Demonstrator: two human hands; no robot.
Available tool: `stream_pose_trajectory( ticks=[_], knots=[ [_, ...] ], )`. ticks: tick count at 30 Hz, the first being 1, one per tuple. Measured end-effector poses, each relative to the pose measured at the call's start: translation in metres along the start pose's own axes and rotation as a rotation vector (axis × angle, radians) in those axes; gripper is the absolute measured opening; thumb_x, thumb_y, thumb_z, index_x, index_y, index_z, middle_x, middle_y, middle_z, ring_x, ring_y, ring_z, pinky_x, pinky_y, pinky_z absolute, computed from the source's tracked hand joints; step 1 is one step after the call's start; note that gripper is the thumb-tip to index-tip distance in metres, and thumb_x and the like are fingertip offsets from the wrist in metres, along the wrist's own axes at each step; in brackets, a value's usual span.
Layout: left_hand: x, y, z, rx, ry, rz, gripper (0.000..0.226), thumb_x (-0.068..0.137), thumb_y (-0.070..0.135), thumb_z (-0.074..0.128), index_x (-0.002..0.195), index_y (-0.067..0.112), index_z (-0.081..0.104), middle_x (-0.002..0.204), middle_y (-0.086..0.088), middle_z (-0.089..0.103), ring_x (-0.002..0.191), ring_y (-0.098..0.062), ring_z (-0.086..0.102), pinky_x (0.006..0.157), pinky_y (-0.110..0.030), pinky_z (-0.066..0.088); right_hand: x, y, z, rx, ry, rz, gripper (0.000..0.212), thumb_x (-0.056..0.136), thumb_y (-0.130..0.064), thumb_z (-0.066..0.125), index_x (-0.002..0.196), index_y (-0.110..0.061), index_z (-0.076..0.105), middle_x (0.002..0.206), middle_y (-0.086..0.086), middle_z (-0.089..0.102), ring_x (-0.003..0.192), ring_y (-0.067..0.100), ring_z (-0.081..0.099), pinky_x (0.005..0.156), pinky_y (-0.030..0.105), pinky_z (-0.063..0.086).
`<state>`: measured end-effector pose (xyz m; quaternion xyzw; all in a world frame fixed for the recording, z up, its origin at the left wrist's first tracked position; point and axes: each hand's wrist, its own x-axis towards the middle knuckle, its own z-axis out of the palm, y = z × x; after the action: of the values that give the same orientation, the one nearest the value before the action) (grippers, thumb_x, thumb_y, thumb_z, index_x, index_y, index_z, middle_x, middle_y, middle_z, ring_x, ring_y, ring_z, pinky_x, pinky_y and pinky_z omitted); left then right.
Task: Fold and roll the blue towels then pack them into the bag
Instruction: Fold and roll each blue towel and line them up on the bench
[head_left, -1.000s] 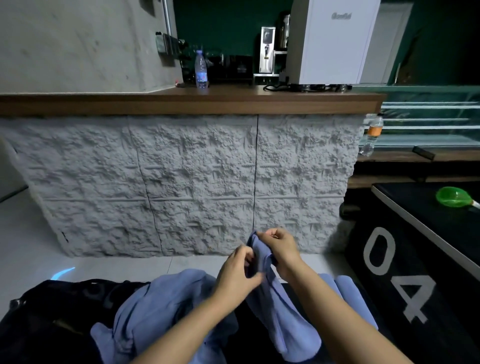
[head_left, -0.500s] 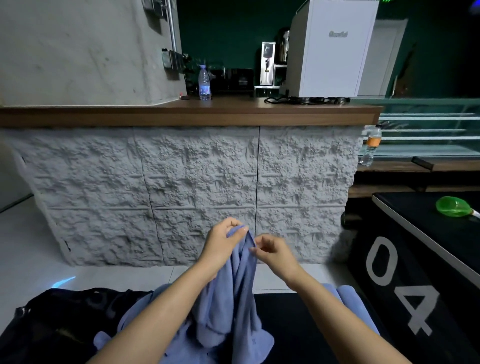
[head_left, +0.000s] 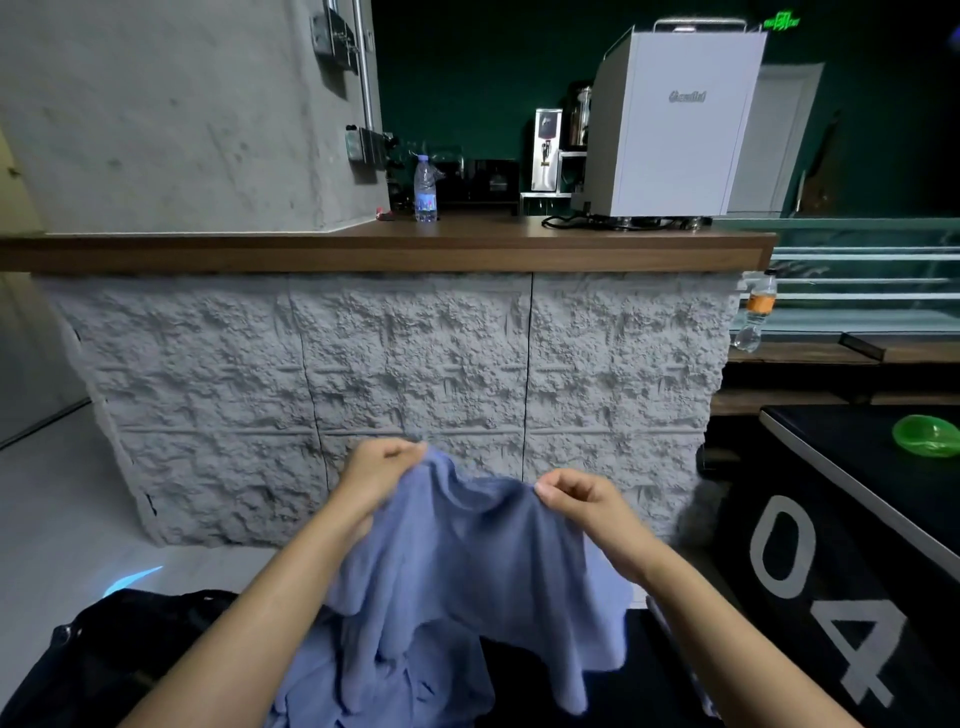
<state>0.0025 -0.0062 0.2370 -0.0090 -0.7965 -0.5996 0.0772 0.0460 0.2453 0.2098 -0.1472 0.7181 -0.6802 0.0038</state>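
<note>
Left hand (head_left: 382, 470) and right hand (head_left: 576, 496) pinch the blue towel (head_left: 467, 566) mid-frame; soft, light, floppy, so corners look best to grip.

A rough white stone-faced counter (head_left: 395, 374) with a brown wooden top (head_left: 363, 249) stands before a far dark green wall (head_left: 467, 62).

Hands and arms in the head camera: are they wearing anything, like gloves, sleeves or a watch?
No. The left hand and right hand are bare, with no gloves and no rings that show. The left forearm and right forearm are bare too: no sleeves reach into the picture, and there is no watch or bracelet at either wrist.
</note>
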Motion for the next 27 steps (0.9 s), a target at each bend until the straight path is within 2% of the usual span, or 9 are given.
stream_pose_trajectory(
  ticks=[4, 6, 10, 13, 16, 19, 21, 24, 27],
  knots=[
    [-0.022, 0.008, 0.037, -0.108, -0.287, -0.096, 0.021, 0.089, 0.031, 0.061, 0.084, 0.015, 0.073, 0.083, -0.008, 0.069, 0.075, -0.018, 0.057, 0.067, -0.03, 0.042, 0.019, -0.022, 0.033, -0.087, 0.023, -0.105, 0.016, 0.089, -0.006, 0.061, 0.078, -0.016, 0.068, 0.071, 0.0, 0.061, 0.067, 0.004, 0.051, 0.065, 0.015, 0.04],
    [-0.031, 0.012, 0.044, -0.228, -0.327, -0.116, 0.027, 0.087, 0.033, 0.063, 0.096, 0.01, 0.072, 0.094, -0.007, 0.073, 0.087, -0.016, 0.065, 0.078, -0.03, 0.048, 0.024, -0.026, 0.039, -0.09, 0.06, -0.136, 0.017, 0.088, -0.005, 0.063, 0.076, -0.017, 0.067, 0.066, -0.001, 0.061, 0.063, 0.005, 0.051, 0.062, 0.014, 0.04],
    [-0.038, 0.013, 0.049, -0.194, -0.28, 0.015, 0.012, 0.082, 0.007, 0.069, 0.093, 0.012, 0.071, 0.093, -0.003, 0.073, 0.09, -0.009, 0.065, 0.075, -0.014, 0.048, 0.023, -0.022, 0.036, 0.017, 0.069, -0.128, 0.007, 0.085, -0.002, 0.065, 0.084, -0.006, 0.059, 0.064, 0.002, 0.058, 0.061, 0.007, 0.052, 0.059, 0.014, 0.04],
    [-0.037, 0.014, 0.049, -0.197, -0.246, 0.006, 0.012, 0.084, 0.005, 0.066, 0.092, 0.012, 0.071, 0.091, -0.002, 0.074, 0.085, -0.007, 0.067, 0.07, -0.012, 0.048, 0.016, -0.015, 0.024, 0.048, 0.012, -0.075, 0.008, 0.087, -0.01, 0.065, 0.088, -0.005, 0.059, 0.069, 0.008, 0.053, 0.067, 0.013, 0.048, 0.061, 0.019, 0.036],
    [-0.033, 0.017, 0.042, -0.204, -0.215, -0.007, 0.008, 0.085, 0.009, 0.066, 0.089, 0.012, 0.071, 0.087, 0.0, 0.074, 0.083, -0.008, 0.067, 0.071, -0.015, 0.048, 0.006, -0.006, 0.002, 0.062, -0.014, -0.052, 0.013, 0.084, -0.018, 0.069, 0.082, -0.011, 0.058, 0.061, 0.0, 0.048, 0.059, 0.005, 0.042, 0.061, 0.016, 0.034],
    [-0.028, 0.015, 0.031, -0.226, -0.176, -0.04, 0.008, 0.086, 0.009, 0.065, 0.089, 0.009, 0.073, 0.087, -0.005, 0.074, 0.083, -0.016, 0.068, 0.074, -0.026, 0.051, -0.006, 0.0, -0.019, 0.02, -0.013, -0.045, 0.03, 0.073, -0.037, 0.078, 0.081, -0.015, 0.059, 0.065, 0.014, 0.034, 0.06, 0.01, 0.033, 0.06, 0.015, 0.031],
    [-0.024, 0.015, 0.022, -0.236, -0.127, -0.061, 0.009, 0.086, 0.008, 0.064, 0.089, 0.005, 0.072, 0.087, -0.01, 0.074, 0.079, -0.019, 0.068, 0.068, -0.026, 0.052, -0.014, 0.003, -0.035, -0.006, 0.012, -0.038, 0.043, 0.064, -0.05, 0.081, 0.081, -0.017, 0.059, 0.069, 0.014, 0.033, 0.063, 0.014, 0.029, 0.058, 0.019, 0.029],
    [-0.017, 0.013, 0.009, -0.204, -0.016, -0.064, 0.008, 0.086, 0.006, 0.064, 0.084, 0.005, 0.072, 0.081, -0.009, 0.072, 0.071, -0.016, 0.064, 0.057, -0.018, 0.049, -0.023, 0.004, -0.058, -0.047, 0.044, -0.019, 0.046, 0.061, -0.052, 0.083, 0.081, -0.018, 0.06, 0.069, 0.015, 0.034, 0.064, 0.02, 0.025, 0.054, 0.023, 0.023],
    [-0.012, 0.009, 0.004, -0.189, 0.055, -0.072, 0.011, 0.085, 0.004, 0.064, 0.078, 0.007, 0.072, 0.078, -0.009, 0.071, 0.07, -0.018, 0.064, 0.06, -0.022, 0.049, -0.027, -0.003, -0.067, -0.108, 0.072, -0.032, 0.048, 0.059, -0.059, 0.081, 0.078, -0.018, 0.064, 0.067, 0.012, 0.041, 0.067, 0.02, 0.033, 0.055, 0.02, 0.027]
  ],
)
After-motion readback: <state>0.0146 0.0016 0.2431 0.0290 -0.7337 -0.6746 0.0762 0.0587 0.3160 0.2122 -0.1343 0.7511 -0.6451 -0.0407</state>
